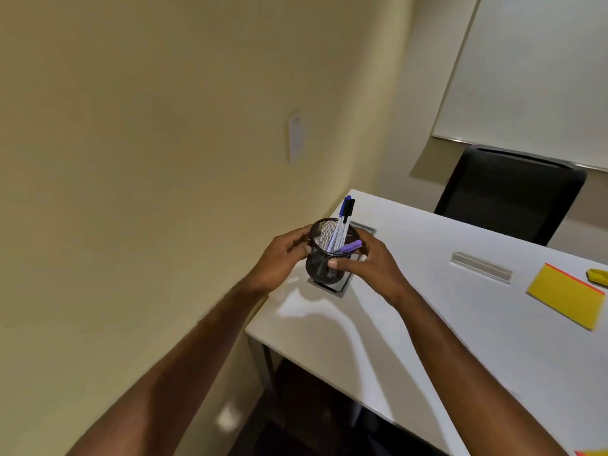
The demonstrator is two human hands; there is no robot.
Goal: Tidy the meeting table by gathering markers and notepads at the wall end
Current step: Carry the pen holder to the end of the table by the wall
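A black mesh pen cup [320, 263] stands at the wall end of the white table [411, 324], over a grey cable hatch [339, 286]. Inside it lean a blue-capped and a black-capped marker [343, 222], and a purple marker [350, 246] rests across its rim. My left hand [279, 261] wraps the cup's left side. My right hand [368, 268] grips its right side, thumb on the mesh, fingers by the purple marker. A yellow notepad with an orange edge [566, 296] lies flat at the right.
A yellow object [598, 277] sits at the right edge, partly cut off. A silver strip [481, 267] is set in the tabletop. A black chair [506, 195] stands behind the table under a whiteboard [533, 70]. The beige wall [164, 126] borders the table's left end.
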